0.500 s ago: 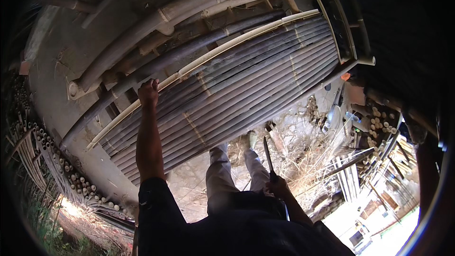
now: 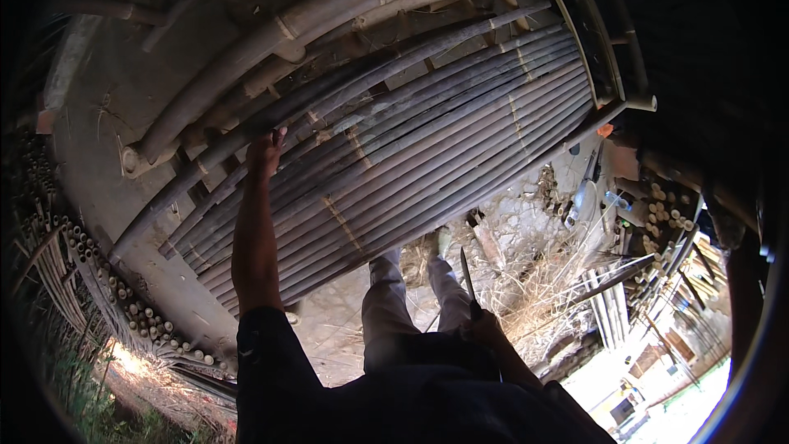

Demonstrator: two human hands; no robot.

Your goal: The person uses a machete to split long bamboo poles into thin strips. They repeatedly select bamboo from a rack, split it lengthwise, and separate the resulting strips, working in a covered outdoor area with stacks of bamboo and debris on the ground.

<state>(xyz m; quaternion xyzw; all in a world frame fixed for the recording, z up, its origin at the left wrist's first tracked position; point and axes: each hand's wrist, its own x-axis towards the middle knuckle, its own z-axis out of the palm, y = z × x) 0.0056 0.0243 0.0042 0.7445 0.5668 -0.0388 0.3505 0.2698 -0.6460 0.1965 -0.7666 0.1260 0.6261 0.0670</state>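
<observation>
My left hand (image 2: 265,154) reaches out over a bamboo bench seat (image 2: 436,152) made of many lengthwise slats. Its fingers are closed around a long split bamboo slat (image 2: 427,51) along the far side of the seat. The slat's dark face shows upward. Low in the view, my right hand (image 2: 483,327) grips the dark handle of a long knife (image 2: 467,273), its narrow blade pointing up and away. Pale cross ties (image 2: 341,220) run over the slats in places.
Thick bamboo rails (image 2: 370,4) frame the bench's far side. Stacked bamboo poles (image 2: 144,321) lie at the left, more cut poles (image 2: 662,214) at the right. Dry straw and shavings (image 2: 534,300) litter the ground beside my legs (image 2: 386,296).
The slat in my left hand has turned from its pale edge to its dark face and shifted slightly away from the seat's other slats. My right hand still holds the knife.
</observation>
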